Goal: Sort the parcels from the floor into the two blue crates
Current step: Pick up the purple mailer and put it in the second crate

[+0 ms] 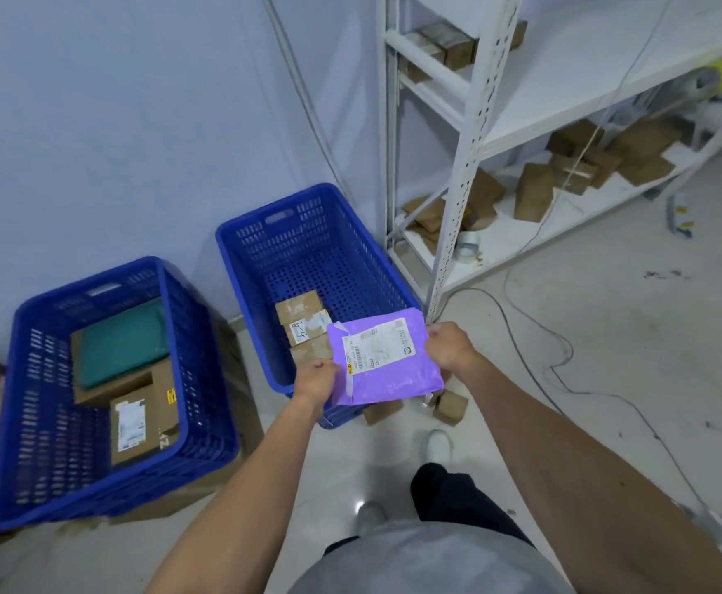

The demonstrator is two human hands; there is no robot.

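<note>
Gripping the purple parcel (387, 362) by two opposite sides: left hand (316, 377) pinching the left edge with fingers curled over it, right hand (447, 347) clamping the upper right corner. Holding it label-up in the air at the centre of the frame, over the near right corner of the right blue crate (232, 267). Overlapping, from this angle, the taped cardboard boxes (301, 312) lying at the near end of that crate's bottom.

Showing, at lower left, the left blue crate (205, 379), carrying a green parcel (121, 342) lying over a larger cardboard box (136, 422) with a white label. Showing both crates against the pale wall (136, 122), with a gap between them.

Showing two small boxes (451, 407) on the floor (607, 315) just below the parcel, beside the right crate's near corner.

Taking in, at upper right, a white metal shelf (462, 165) stocked with brown boxes (534, 190) and a tape roll (466, 246), with a thin cable (522, 358) trailing across the floor at right.
</note>
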